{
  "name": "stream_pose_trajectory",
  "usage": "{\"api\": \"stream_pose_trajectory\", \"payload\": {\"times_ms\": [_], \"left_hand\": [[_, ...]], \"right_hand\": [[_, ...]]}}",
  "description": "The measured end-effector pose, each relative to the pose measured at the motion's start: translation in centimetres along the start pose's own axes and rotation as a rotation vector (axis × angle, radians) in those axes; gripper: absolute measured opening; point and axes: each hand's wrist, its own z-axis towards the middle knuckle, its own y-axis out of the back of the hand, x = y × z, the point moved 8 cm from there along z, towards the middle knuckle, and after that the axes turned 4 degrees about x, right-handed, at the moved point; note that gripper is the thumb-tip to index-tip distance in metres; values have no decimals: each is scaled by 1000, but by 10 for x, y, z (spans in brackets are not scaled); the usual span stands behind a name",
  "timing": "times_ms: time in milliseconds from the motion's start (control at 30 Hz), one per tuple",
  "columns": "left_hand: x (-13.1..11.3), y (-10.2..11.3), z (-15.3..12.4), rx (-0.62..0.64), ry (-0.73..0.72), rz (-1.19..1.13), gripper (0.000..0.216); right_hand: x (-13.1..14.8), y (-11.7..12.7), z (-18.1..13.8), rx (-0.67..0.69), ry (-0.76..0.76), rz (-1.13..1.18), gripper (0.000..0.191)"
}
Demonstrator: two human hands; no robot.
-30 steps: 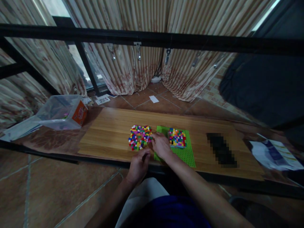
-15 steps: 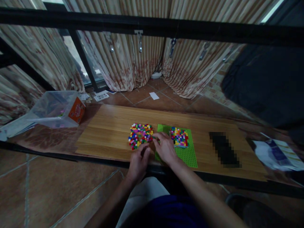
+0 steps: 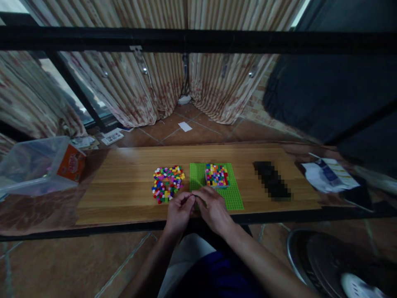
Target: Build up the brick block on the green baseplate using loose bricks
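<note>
Both hands meet at lower centre of the frame, over the near edge of the counter. Left hand and right hand have fingers curled inward, fingertips close together or touching; something small may be pinched between them, but too small and dim to tell. Right hand overlaps the near left corner of the green baseplate. On the far part of the baseplate sits a block of multicoloured bricks, stacked flat, apart from the hands. Just left of the baseplate, a loose pile of small coloured bricks lies on the wood, just beyond the left hand. Right of centre, a dark blurred-out object. Far right, a white printed bag. Far left edge, a clear plastic tub with an orange label. Striped curtains hang behind, upper frame.
</note>
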Motion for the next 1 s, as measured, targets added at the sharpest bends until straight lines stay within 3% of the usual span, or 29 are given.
{"api": "stream_pose_trajectory", "payload": {"times_ms": [367,533,800,1000], "left_hand": [[-1,-20,-4,77,91,39,32],[-9,-17,1,42,-4,70,35],[14,-1,16,-12,-95,246,37],[19,-5,15,22,-222,418,24]], "right_hand": [[-14,17,-17,-42,-99,107,27],[-25,37,-22,-153,-154,211,30],[-66,84,-19,-347,-264,190,22],[-75,96,12,-337,-233,151,21]]}}
